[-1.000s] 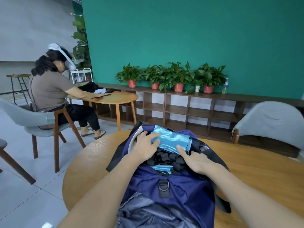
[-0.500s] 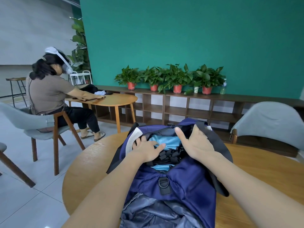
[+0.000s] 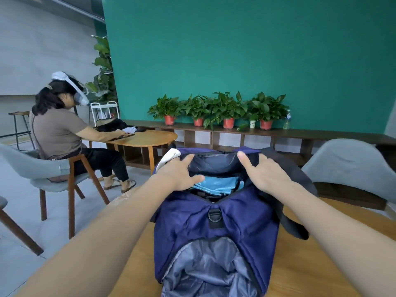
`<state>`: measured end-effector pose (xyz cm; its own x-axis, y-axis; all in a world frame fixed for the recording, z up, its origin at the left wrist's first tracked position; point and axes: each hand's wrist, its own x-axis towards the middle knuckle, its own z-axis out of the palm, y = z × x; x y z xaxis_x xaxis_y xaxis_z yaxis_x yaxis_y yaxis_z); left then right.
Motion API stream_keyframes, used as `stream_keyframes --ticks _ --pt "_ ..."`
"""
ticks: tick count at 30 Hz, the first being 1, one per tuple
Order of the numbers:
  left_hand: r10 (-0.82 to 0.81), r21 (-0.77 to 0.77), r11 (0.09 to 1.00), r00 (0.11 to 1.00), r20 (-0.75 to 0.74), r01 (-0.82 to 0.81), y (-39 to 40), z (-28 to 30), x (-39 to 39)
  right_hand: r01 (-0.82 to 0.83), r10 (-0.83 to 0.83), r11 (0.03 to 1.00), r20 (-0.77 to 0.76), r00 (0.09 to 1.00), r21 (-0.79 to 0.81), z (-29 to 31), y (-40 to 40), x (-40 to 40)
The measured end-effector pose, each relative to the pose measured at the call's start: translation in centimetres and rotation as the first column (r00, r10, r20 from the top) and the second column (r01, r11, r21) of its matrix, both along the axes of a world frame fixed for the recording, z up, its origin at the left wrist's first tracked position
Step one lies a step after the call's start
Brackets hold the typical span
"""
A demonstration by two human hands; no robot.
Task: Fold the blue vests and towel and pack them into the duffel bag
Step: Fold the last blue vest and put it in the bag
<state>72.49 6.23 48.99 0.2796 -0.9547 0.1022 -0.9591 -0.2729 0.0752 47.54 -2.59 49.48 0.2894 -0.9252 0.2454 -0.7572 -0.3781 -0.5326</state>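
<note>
A navy duffel bag [image 3: 214, 230] lies lengthwise on the round wooden table [image 3: 321, 264], with its top opening facing me. A folded light-blue vest [image 3: 218, 184] sits inside the opening, partly hidden by the rim and by black straps below it. My left hand [image 3: 180, 174] holds the opening's left rim beside a white label flap, its thumb over the blue fabric. My right hand [image 3: 264, 174] grips the right rim, fingers curled over the edge and thumb pointing up. Dark lining of the raised far wall shows between my hands. No towel is visible.
The bag's near end gapes, showing grey lining [image 3: 210, 271]. A black strap [image 3: 293, 221] trails over the table to the right. A grey chair [image 3: 347, 163] stands behind the table on the right. A seated person [image 3: 62, 133] works at another table [image 3: 145, 139] to the left.
Both hands moved from pressing the blue fabric down to the opening's two sides. The bag's far wall has risen, and the blue fabric now sits deeper inside.
</note>
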Motion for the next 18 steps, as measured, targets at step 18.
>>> stream_keyframes --ticks 18 --pt "-0.069 0.081 0.993 0.984 -0.164 0.083 1.1 -3.8 -4.5 0.017 -0.017 1.000 -0.132 0.991 -0.003 -4.1 -1.3 -4.1"
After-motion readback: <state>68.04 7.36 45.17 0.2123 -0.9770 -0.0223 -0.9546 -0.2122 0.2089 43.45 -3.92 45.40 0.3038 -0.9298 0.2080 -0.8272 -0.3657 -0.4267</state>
